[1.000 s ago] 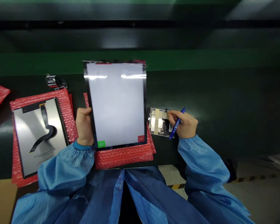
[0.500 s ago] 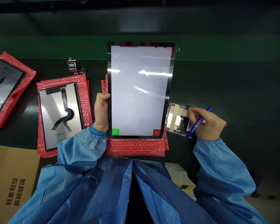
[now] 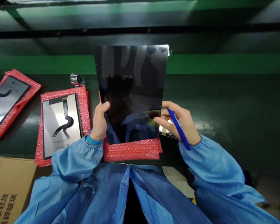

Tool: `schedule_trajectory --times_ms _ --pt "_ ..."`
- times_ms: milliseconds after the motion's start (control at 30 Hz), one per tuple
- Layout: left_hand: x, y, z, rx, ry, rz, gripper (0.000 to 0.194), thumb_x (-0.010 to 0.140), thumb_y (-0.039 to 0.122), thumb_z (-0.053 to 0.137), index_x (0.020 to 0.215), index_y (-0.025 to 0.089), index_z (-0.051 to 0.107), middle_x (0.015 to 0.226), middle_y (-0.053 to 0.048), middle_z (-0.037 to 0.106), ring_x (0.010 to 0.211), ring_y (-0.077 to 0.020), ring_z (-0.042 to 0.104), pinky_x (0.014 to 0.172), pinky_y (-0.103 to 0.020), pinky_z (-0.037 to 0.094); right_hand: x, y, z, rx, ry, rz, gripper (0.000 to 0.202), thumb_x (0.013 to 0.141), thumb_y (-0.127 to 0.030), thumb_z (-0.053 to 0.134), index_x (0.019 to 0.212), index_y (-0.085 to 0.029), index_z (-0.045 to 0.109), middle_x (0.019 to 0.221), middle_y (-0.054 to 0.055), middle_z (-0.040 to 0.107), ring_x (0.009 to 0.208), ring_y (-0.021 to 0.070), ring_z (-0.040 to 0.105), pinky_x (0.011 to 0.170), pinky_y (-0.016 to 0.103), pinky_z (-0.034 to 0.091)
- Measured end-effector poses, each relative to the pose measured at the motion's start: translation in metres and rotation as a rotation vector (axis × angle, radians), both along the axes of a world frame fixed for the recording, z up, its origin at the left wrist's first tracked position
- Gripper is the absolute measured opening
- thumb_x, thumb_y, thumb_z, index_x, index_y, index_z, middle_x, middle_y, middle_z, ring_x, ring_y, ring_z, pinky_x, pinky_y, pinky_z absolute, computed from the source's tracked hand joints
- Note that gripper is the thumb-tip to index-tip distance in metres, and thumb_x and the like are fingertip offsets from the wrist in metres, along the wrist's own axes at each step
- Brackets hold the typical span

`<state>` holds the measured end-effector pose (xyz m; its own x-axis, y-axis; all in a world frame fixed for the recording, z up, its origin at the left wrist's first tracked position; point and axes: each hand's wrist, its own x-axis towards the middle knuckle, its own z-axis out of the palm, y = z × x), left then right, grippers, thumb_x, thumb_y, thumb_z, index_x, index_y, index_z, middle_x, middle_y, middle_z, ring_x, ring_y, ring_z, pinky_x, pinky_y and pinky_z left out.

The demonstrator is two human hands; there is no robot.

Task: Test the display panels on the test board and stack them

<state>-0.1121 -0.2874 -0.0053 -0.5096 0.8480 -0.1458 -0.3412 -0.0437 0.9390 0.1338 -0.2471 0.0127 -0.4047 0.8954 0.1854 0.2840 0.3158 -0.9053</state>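
A tablet screen (image 3: pixel 133 90), now dark and glossy with reflections across it, is held up in front of me. My left hand (image 3: pixel 99 123) grips its left edge, thumb on the front. At the right edge, my right hand (image 3: pixel 183 121) has its thumb over the front and its other fingers partly hidden. A blue pen (image 3: pixel 179 129) is tucked in that same hand, slanting down toward the cuff. Partly covered by the right hand, a circuit board (image 3: pixel 165 132) lies on the table. Red bubble wrap (image 3: pixel 133 151) lies beneath the screen.
Left of me, a silver-backed display panel (image 3: pixel 53 118) with a black flex cable rests on red bubble wrap (image 3: pixel 84 105). Another panel (image 3: pixel 8 96) lies farther left. A metal tally counter (image 3: pixel 75 79) stands behind. A cardboard box (image 3: pixel 11 177) is at the lower left.
The screen went from lit white with green and red corner buttons to dark, and tilted a little. My right hand moved left from the circuit board to the screen's edge, keeping the pen.
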Motion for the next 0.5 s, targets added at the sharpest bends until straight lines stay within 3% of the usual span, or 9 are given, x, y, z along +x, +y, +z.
schedule_trajectory --times_ms 67,133,233,300,400,500 --pt "-0.014 -0.005 0.007 0.225 0.393 -0.061 0.017 0.073 0.037 0.077 0.07 0.022 0.069 0.064 0.005 0.066 0.061 -0.0127 0.063 0.059 -0.022 0.054 -0.01 0.011 0.005 0.118 0.018 0.015 0.023 0.082 -0.039 0.075 0.094 -0.021 0.066 0.067 -0.003 0.066 0.05 0.0105 0.056 0.05 0.023 0.047" --pt "-0.033 -0.011 0.017 0.415 0.832 -0.243 0.006 0.079 0.03 0.074 0.079 0.023 0.075 0.064 0.005 0.069 0.054 -0.0112 0.062 0.054 -0.022 0.053 -0.014 0.024 0.001 0.313 -0.007 0.034 0.016 0.087 -0.035 0.071 0.085 -0.021 0.066 0.074 -0.001 0.07 0.06 0.0132 0.064 0.058 0.024 0.052" --pt "-0.056 -0.02 0.027 0.517 1.319 -0.574 0.03 0.091 0.017 0.056 0.116 0.026 0.072 0.103 -0.001 0.078 0.084 -0.0168 0.074 0.073 -0.028 0.06 -0.017 0.037 -0.018 0.564 -0.095 0.062 0.015 0.096 -0.023 0.057 0.09 -0.021 0.07 0.09 0.001 0.076 0.08 0.0166 0.072 0.073 0.028 0.057" --pt "-0.063 -0.025 0.023 0.495 1.553 -0.673 0.043 0.094 0.011 0.045 0.13 0.024 0.065 0.127 -0.005 0.07 0.093 -0.019 0.074 0.072 -0.03 0.061 -0.016 0.039 -0.034 0.626 -0.14 0.092 0.022 0.097 -0.014 0.05 0.098 -0.021 0.071 0.105 0.003 0.076 0.088 0.0167 0.073 0.078 0.029 0.058" --pt "-0.064 -0.033 0.011 0.315 1.889 -0.766 0.058 0.089 0.0 0.037 0.14 0.019 0.055 0.145 -0.008 0.053 0.07 -0.0157 0.073 0.049 -0.028 0.054 -0.01 0.036 -0.054 0.678 -0.229 0.163 0.027 0.093 -0.008 0.048 0.104 -0.02 0.069 0.117 0.004 0.073 0.091 0.016 0.073 0.077 0.027 0.059" --pt "-0.064 -0.036 0.009 0.079 1.975 -0.885 0.068 0.083 -0.003 0.037 0.146 0.019 0.047 0.156 -0.008 0.039 0.061 -0.014 0.07 0.05 -0.03 0.054 -0.002 0.037 -0.056 0.757 -0.253 0.066 0.024 0.089 -0.009 0.051 0.097 -0.022 0.069 0.093 0.001 0.077 0.07 0.014 0.071 0.064 0.025 0.056"
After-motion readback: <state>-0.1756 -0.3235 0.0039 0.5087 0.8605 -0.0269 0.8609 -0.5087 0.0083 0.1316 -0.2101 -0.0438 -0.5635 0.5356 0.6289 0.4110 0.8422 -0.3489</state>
